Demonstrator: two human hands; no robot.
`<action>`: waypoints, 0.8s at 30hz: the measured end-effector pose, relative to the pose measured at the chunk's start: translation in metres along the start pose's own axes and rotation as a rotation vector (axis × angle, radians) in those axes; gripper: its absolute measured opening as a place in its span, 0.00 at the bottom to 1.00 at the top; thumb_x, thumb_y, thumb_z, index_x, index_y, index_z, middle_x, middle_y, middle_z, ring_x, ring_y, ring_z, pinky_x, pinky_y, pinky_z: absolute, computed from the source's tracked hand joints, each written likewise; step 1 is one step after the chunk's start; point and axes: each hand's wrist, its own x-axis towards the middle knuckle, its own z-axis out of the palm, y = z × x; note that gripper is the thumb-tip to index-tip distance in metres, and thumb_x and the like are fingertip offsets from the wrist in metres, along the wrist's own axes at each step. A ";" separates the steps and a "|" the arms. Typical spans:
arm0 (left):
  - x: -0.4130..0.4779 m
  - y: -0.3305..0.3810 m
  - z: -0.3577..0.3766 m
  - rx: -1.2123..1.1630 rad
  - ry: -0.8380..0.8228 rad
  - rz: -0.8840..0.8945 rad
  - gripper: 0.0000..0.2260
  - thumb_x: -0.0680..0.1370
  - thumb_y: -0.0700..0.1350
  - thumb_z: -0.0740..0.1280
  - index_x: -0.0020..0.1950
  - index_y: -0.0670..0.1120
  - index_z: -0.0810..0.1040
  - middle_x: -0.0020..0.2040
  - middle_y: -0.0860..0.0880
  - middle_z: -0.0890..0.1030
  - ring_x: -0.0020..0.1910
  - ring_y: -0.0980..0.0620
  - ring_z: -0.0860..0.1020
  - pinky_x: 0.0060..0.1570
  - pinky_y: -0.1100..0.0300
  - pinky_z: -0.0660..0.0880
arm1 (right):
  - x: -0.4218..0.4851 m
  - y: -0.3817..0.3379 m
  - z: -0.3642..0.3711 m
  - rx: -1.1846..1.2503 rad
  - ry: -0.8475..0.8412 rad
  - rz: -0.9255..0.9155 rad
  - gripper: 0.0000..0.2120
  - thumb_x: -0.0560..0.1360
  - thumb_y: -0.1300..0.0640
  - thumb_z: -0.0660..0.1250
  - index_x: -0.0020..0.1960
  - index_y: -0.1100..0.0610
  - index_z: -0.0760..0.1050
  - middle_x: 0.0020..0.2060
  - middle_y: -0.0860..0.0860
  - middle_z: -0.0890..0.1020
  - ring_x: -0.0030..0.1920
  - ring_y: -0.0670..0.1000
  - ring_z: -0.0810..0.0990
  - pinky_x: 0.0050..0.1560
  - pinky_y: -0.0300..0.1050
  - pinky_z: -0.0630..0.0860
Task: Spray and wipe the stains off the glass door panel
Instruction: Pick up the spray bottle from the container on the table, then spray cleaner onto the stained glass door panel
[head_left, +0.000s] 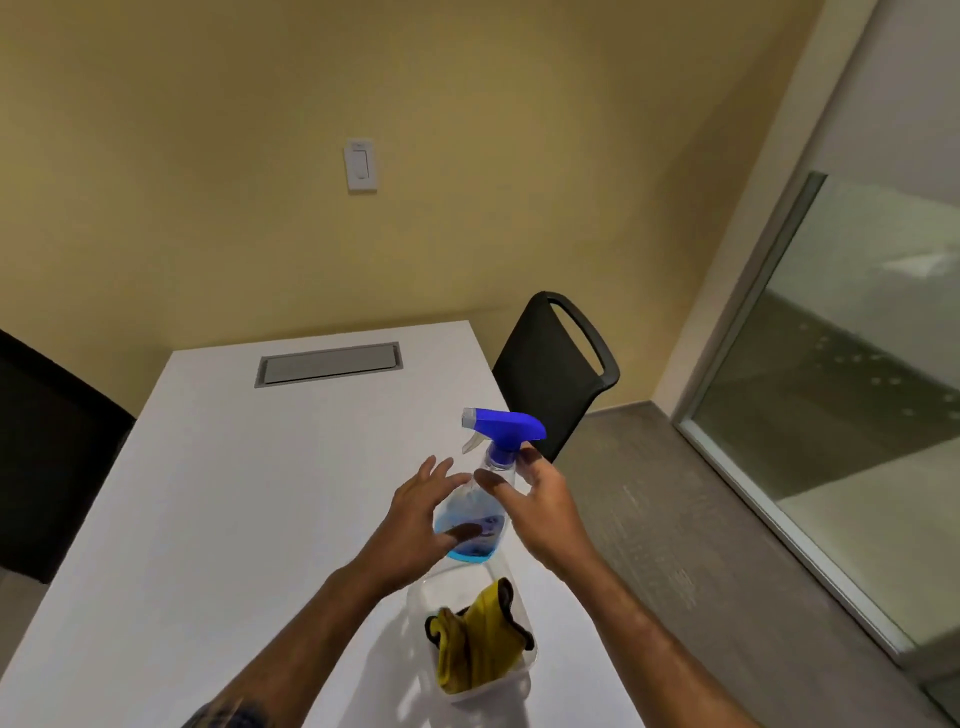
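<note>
A clear spray bottle (475, 512) with a blue trigger head and blue liquid is tilted just above the white table (249, 493). My right hand (543, 501) pinches its neck between thumb and forefinger. My left hand (418, 517) cups the bottle's lower body, thumb across the front and fingers spread behind it. A yellow cloth (475, 642) lies crumpled in a clear plastic container (519, 680) on the table, right below the bottle. The glass door panel (857, 415) stands to the right, in a pale frame.
A black chair (550, 374) stands at the table's far right corner, between table and glass. Another dark chair (47, 457) is at the left edge. A grey cable hatch (328, 364) is set into the tabletop. A light switch (360, 165) is on the yellow wall.
</note>
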 end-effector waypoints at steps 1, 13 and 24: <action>0.002 0.007 -0.002 -0.007 -0.016 0.014 0.31 0.77 0.60 0.70 0.78 0.61 0.64 0.84 0.56 0.57 0.83 0.51 0.53 0.80 0.44 0.55 | -0.003 -0.007 -0.007 0.008 0.017 -0.010 0.26 0.76 0.48 0.73 0.72 0.52 0.72 0.68 0.48 0.78 0.66 0.48 0.75 0.66 0.50 0.72; 0.020 0.123 0.017 -0.226 -0.277 0.328 0.19 0.75 0.50 0.76 0.58 0.69 0.73 0.57 0.68 0.77 0.58 0.72 0.76 0.47 0.79 0.76 | -0.063 -0.067 -0.122 0.119 0.212 -0.068 0.20 0.73 0.50 0.76 0.63 0.48 0.76 0.56 0.44 0.85 0.59 0.47 0.83 0.63 0.56 0.80; -0.007 0.312 0.098 -0.237 -0.655 0.615 0.25 0.74 0.51 0.77 0.71 0.56 0.76 0.69 0.62 0.79 0.69 0.65 0.75 0.69 0.58 0.73 | -0.157 -0.084 -0.309 0.217 0.273 -0.226 0.19 0.74 0.51 0.76 0.64 0.53 0.79 0.53 0.58 0.87 0.55 0.57 0.87 0.54 0.52 0.84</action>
